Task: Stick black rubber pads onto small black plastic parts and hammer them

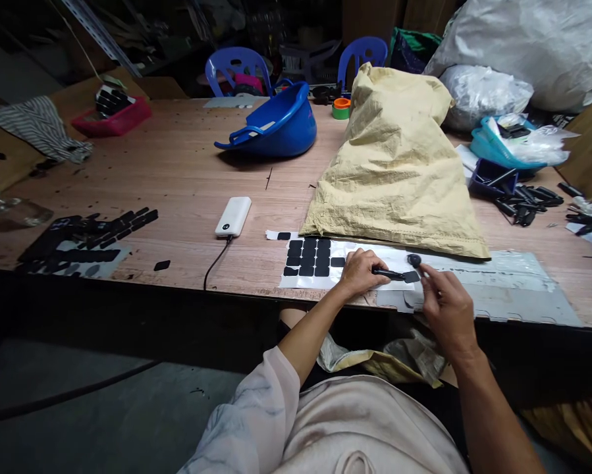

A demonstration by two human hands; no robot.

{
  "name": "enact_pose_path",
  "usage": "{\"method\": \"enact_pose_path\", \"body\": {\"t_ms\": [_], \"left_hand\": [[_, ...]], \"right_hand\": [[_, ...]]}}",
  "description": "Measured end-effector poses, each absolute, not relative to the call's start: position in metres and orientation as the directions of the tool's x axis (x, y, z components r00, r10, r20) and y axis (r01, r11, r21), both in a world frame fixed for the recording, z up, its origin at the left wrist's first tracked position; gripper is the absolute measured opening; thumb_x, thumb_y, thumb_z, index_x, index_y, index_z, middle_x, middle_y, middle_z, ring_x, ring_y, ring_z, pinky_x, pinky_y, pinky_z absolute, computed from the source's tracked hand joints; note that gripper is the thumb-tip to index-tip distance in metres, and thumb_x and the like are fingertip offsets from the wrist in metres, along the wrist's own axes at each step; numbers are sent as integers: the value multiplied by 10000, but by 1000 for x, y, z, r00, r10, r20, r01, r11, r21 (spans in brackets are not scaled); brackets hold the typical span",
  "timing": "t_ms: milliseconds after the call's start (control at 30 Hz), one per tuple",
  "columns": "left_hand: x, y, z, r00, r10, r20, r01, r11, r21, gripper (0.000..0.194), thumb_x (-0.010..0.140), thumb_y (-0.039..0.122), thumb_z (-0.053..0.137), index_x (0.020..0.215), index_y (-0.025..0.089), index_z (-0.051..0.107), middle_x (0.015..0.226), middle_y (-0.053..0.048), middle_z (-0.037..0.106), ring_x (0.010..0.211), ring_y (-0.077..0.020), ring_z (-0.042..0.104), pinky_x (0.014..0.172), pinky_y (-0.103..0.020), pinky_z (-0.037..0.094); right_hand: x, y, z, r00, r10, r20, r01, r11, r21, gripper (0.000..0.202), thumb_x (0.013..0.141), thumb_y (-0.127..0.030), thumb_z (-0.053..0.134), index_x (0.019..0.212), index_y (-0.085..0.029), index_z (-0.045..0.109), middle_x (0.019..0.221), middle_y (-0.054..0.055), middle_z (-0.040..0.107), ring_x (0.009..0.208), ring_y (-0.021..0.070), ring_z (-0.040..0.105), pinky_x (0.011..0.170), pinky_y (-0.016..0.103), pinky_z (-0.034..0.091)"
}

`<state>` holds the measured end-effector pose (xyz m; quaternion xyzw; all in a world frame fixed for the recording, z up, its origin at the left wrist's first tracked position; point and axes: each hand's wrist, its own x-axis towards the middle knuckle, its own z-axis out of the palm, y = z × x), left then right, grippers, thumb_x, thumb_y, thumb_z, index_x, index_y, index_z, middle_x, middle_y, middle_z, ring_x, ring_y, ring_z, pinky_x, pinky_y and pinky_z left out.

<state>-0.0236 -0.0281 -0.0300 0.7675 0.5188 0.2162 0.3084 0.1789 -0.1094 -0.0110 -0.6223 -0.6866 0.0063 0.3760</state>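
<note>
Low over the table's front edge, my left hand (362, 271) is closed around a slim black object (388, 273) that points right; its exact kind is unclear. The object's far end meets a dark rounded-square sticker (411, 277). My right hand (446, 303) pinches a small round black piece (414, 261) between thumb and finger, just above that sticker. Beneath both hands lies a white backing sheet (305, 283). On its left part sit rows of black rounded-square stickers (307, 258), with a single black sticker (338, 262) beside them.
A yellowish cloth sack (394, 158) lies just beyond my hands. A grey sheet (523, 289) extends to the right. Left of the stickers is a white power bank (233, 216) with a cable. Farther back are a blue basin (280, 128) and, rightward, black parts (527, 201).
</note>
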Motion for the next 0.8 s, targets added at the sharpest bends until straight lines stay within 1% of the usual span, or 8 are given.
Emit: {"method": "enact_pose_path", "body": {"t_ms": [200, 333, 433, 533, 600, 633, 700, 800], "left_hand": [[-24, -26, -35, 387, 922, 25, 663, -297, 687, 170, 807, 328, 870, 962, 272, 830, 993, -15, 721, 1039, -235, 592, 1019, -402, 425], [-26, -25, -32, 405, 912, 66, 663, -343, 665, 178, 801, 330, 881, 952, 254, 823, 993, -24, 720, 1030, -239, 587, 1013, -415, 428], [-31, -43, -30, 449, 879, 161, 639, -442, 630, 191, 826, 365, 868, 957, 238, 814, 971, -42, 713, 1014, -246, 587, 993, -429, 441], [-36, -83, -39, 518, 797, 310, 555, -589, 587, 232, 903, 428, 786, 1002, 219, 800, 965, -70, 702, 953, -237, 608, 902, -405, 483], [-39, -116, -52, 598, 718, 355, 459, -670, 583, 246, 955, 433, 709, 1014, 207, 786, 919, -61, 694, 857, -202, 628, 800, -354, 512], [-41, -131, -61, 632, 701, 331, 438, -675, 594, 242, 974, 417, 683, 1039, 204, 778, 932, -57, 697, 842, -188, 645, 773, -329, 526], [-42, -155, -77, 641, 733, 229, 500, -625, 600, 215, 970, 380, 686, 1068, 207, 769, 970, -57, 705, 850, -184, 683, 762, -309, 561], [-43, -172, -89, 548, 836, 29, 647, -446, 619, 244, 945, 323, 711, 1173, 247, 753, 1102, -54, 726, 927, -201, 731, 819, -322, 616]], "right_hand": [[242, -80, -27, 183, 877, 444, 944, -31, -328, 326, 959, -336, 571, 1194, -254, 781, 971, 78, 699, 843, 219, 594, 703, 335, 409], [262, -68, -47, 111, 879, 464, 976, -9, -216, 321, 950, -313, 562, 1163, -230, 786, 960, 94, 690, 896, 236, 556, 771, 350, 394], [260, -67, -54, 97, 855, 510, 987, -18, -158, 323, 962, -314, 554, 1178, -233, 780, 970, 94, 685, 901, 238, 535, 781, 355, 375], [255, -70, -56, 93, 848, 521, 990, -24, -137, 317, 977, -315, 547, 1187, -242, 773, 972, 89, 675, 907, 236, 524, 771, 351, 358], [254, -70, -56, 90, 852, 516, 991, -22, -136, 313, 980, -314, 548, 1191, -242, 768, 975, 90, 667, 911, 237, 515, 766, 351, 354], [254, -70, -56, 90, 852, 515, 990, -21, -138, 311, 980, -313, 550, 1193, -241, 765, 977, 91, 664, 913, 237, 511, 764, 351, 352], [254, -70, -56, 95, 848, 521, 989, -22, -145, 310, 979, -314, 551, 1191, -239, 763, 980, 92, 659, 913, 238, 503, 759, 352, 348], [253, -70, -56, 102, 841, 532, 987, -20, -158, 318, 981, -326, 538, 1184, -234, 765, 972, 92, 652, 898, 236, 491, 748, 353, 336]]}}
